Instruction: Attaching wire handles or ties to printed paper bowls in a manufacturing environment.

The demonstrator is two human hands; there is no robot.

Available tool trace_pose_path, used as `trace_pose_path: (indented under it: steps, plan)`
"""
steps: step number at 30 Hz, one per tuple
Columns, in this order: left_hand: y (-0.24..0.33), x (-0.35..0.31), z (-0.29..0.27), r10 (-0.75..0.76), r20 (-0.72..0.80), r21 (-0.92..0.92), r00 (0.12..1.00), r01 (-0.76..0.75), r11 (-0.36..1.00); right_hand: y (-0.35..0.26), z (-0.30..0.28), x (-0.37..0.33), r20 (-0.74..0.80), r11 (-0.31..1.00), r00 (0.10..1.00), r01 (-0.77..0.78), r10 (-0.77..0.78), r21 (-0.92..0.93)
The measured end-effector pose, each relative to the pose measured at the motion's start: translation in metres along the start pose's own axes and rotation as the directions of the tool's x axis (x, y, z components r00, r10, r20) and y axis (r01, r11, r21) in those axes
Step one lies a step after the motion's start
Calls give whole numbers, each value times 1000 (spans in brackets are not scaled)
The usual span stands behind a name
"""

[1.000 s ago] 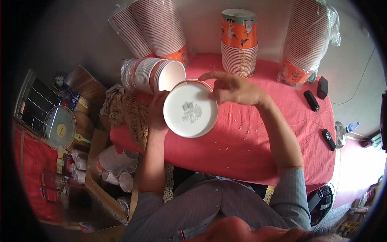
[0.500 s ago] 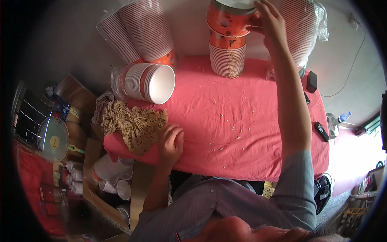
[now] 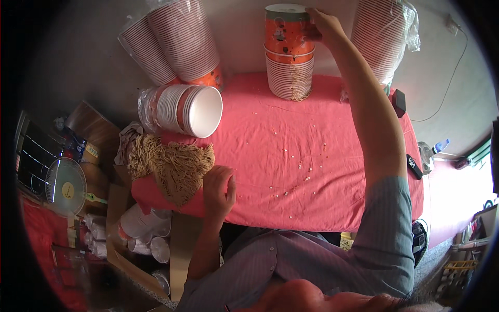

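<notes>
At the back of the table, my right hand [image 3: 323,26] is on the side of an orange paper bucket [image 3: 280,36] with a green band. The bucket stands upside down, pale base up, atop a stack of nested paper buckets [image 3: 283,78]. Tan strands [image 3: 300,83] hang down the front of that stack. My left hand [image 3: 218,190] is low over the table's near left, fingers loosely bent, thumb apart, holding nothing visible. Just left of it lies a bundle of tan string [image 3: 179,166]. Behind the bundle, a sleeve of paper buckets [image 3: 205,112] lies sideways, its white mouth facing right.
Tall wrapped bucket stacks [image 3: 182,36] stand back left, another [image 3: 379,41] back right. Small beads [image 3: 300,166] are scattered on the pink cloth [image 3: 249,197]. Dark small objects [image 3: 414,166] lie at the right edge. A cardboard box [image 3: 182,255] holds cups at lower left.
My right hand has brought the orange bucket down, and it now sits straighter on the stack. My left hand stays in nearly the same place beside the string.
</notes>
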State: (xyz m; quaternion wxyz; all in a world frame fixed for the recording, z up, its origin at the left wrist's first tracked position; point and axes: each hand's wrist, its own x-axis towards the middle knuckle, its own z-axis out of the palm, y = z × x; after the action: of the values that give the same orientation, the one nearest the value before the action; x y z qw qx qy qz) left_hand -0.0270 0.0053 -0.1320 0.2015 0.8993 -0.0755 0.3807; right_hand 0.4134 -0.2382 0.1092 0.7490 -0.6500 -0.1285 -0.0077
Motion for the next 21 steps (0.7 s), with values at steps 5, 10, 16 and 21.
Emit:
trace_pose_path:
  steps: [5,10,16,21]
  plan:
    - [2,2,-1,-15,5,-20,1000,15,1000,12,-1,-3,13,1000,1000,17,-17,-14]
    - [1,0,-3,-27,2,-41,1000,27,999,18,6,-10,-8,999,1000,16,-16,-28]
    - [-1,-2,-1,-29,5,-52,1000,29,998,19,8,-14,-58,996,998,16,-21,-87]
    - [0,-2,-1,-37,6,-43,999,37,998,18,10,-17,-64,996,998,1,-7,-89]
